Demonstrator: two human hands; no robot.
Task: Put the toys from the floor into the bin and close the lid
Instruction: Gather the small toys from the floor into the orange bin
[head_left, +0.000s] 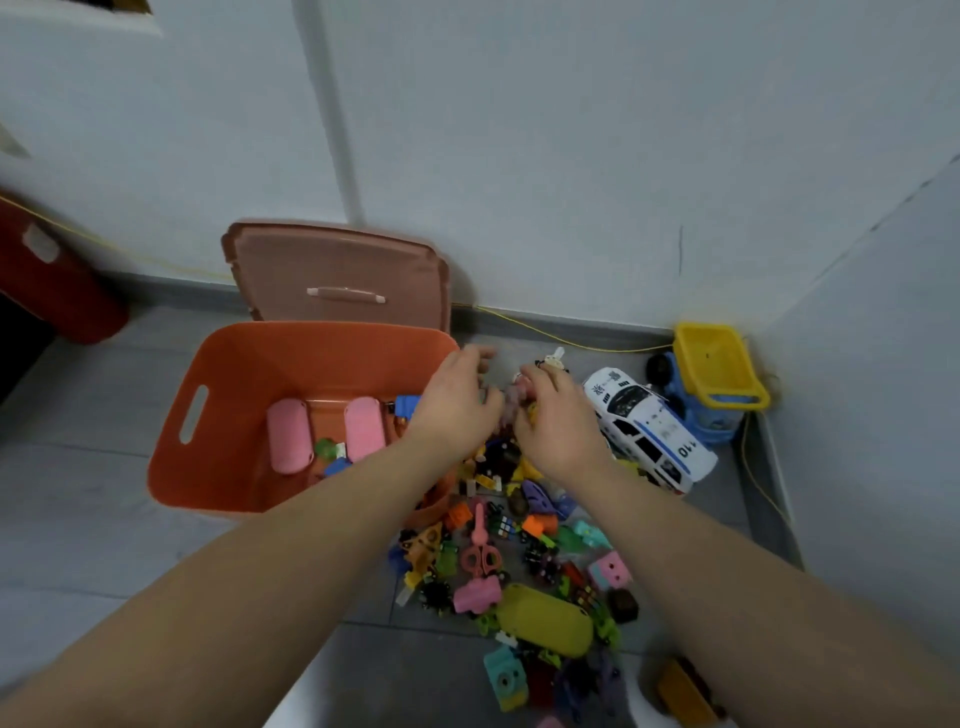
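An orange bin (218, 457) stands open on the floor at left, with two pink oval toys (289, 435) and small pieces inside. Its brown lid (337, 270) leans against the wall behind it. A heap of small coloured toys (519, 566) lies on the floor right of the bin. My left hand (454, 400) hovers by the bin's right rim, fingers curled but apart. My right hand (558, 423) is closed around a small pale figure toy (550, 361) at the far end of the heap. Both hands are blurred.
A white police car (649, 428) lies right of my hands, and a blue and yellow dump truck (714, 382) stands in the corner. A yellow cable (571, 340) runs along the wall. A red object (52, 275) sits far left. An olive oval case (545, 618) lies in the heap.
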